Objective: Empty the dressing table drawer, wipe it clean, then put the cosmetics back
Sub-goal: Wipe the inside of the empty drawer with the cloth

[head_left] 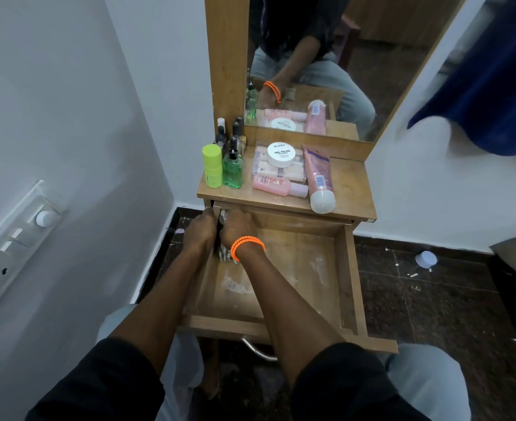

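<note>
Gripping a striped cloth (227, 256), the right hand (235, 227) presses into the open drawer (349, 278) at its 11 o'clock corner. Left hand (202, 229) clasps the drawer's side wall there. Cosmetics (278, 171) sit on the tabletop (350, 189) at 12 o'clock.

white jar lid (281, 152) reads "nail polish"; other print illegible.

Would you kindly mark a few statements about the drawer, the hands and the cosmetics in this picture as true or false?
1. The drawer is pulled out. True.
2. The cosmetics lie inside the drawer. False: the drawer holds none; they are on the tabletop.
3. The right hand holds a cloth at the drawer's back left corner. True.
4. The pink tube stands upright. False: it lies flat.
5. The white jar rests on a clear box. True.
</note>
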